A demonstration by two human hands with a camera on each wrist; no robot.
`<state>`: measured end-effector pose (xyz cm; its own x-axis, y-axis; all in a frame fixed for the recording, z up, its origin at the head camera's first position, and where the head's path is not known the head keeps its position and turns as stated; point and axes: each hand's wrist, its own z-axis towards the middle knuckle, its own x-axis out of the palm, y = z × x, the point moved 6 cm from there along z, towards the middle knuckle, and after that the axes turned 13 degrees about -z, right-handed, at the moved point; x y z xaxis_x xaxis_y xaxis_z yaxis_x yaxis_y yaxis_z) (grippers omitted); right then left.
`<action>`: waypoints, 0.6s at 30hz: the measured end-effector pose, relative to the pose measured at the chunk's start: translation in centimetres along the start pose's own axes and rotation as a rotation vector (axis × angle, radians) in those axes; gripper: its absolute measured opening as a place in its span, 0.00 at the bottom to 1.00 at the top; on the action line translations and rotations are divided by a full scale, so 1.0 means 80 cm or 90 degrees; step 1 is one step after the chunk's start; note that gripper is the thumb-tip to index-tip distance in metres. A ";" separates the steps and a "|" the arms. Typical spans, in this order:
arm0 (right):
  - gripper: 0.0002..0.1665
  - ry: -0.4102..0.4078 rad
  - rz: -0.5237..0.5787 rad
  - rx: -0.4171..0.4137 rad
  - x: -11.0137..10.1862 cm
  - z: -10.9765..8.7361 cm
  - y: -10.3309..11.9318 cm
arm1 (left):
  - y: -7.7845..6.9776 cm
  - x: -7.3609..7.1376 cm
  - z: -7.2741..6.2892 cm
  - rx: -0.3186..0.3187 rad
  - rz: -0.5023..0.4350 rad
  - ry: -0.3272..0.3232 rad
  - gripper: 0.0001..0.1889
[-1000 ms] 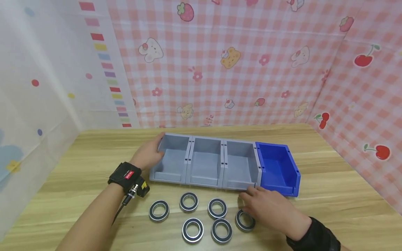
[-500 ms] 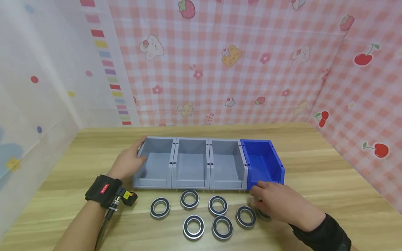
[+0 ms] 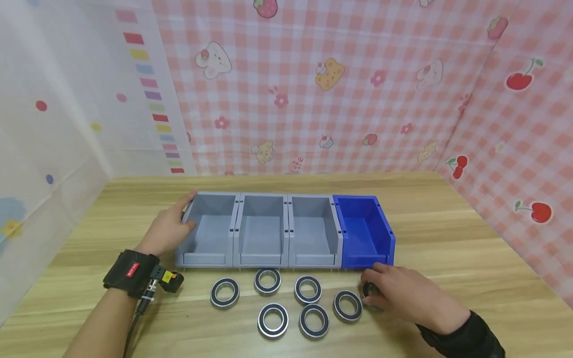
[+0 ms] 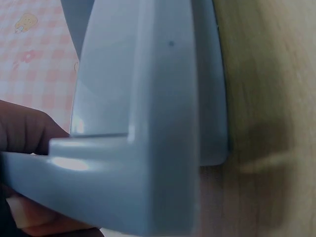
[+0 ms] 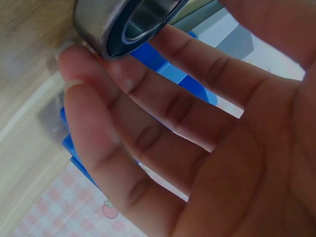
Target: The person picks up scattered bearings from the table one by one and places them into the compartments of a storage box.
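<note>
My left hand (image 3: 167,228) grips the outer side wall of the leftmost grey bin (image 3: 207,259), thumb over the inside. In the left wrist view, fingers wrap the wall of that grey bin (image 4: 163,123). In front of the blue bin (image 3: 368,261), my right hand (image 3: 409,293) pinches a ball bearing (image 3: 369,289) between thumb and fingers, partly hidden by the hand. Seen from the right wrist, this steel bearing (image 5: 116,29) with a dark seal stands tilted at the fingertips. Just left of that hand lies another bearing (image 3: 347,323).
Two more grey bins, a middle one (image 3: 261,260) and a right one (image 3: 312,260), join the row beside the blue bin. Several bearings, such as one at the left (image 3: 225,306), lie flat before the row on the wooden table (image 3: 465,258). Patterned cloth (image 3: 291,114) hangs behind.
The row of bins has slid left and straightened, my left hand moving with it. My right hand has shifted right from the bins' front edge and taken hold of the rightmost bearing.
</note>
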<state>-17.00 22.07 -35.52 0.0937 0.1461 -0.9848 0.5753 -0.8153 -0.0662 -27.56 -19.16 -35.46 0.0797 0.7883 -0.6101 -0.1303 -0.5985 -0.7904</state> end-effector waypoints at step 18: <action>0.20 0.005 0.004 -0.018 0.001 0.008 0.005 | 0.005 -0.001 0.000 0.000 -0.010 0.002 0.38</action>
<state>-17.29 21.43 -35.70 0.1040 0.1453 -0.9839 0.5974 -0.8000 -0.0551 -27.62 -19.43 -35.71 0.0853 0.7971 -0.5978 -0.1292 -0.5861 -0.7999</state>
